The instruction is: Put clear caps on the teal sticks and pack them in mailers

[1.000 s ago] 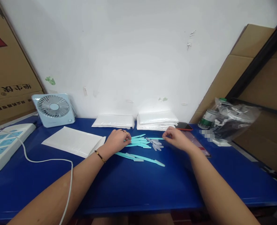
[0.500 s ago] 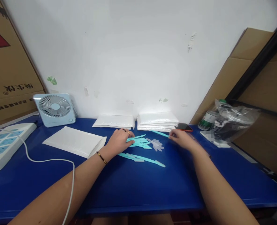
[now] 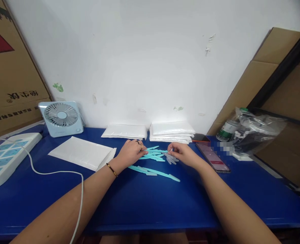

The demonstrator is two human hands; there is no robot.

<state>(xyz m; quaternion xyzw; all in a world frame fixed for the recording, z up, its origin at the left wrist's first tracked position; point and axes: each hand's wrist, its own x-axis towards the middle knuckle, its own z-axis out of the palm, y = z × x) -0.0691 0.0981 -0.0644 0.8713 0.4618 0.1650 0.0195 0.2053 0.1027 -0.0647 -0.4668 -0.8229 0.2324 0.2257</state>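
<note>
Above a pile of turquoise eyebrow razors, one eyebrow razor spans between my two hands. My left hand pinches its left end, with the fingertips right over the pile. At the other end, the fingers of my right hand are closed, and a small cap there is mostly hidden. Several clear plastic caps lie fanned out just under my right fingers. Nearer to me, a few capped eyebrow razors rest on the blue table.
White padded envelopes lie in a left stack and a right stack by the wall; a single envelope lies left. A fan, power strip and white cable stand left. Right are a phone and bagged items.
My right hand has moved left with an eyebrow razor to meet my left hand, which now grips its left end. The phone on the right has come into clear view.
</note>
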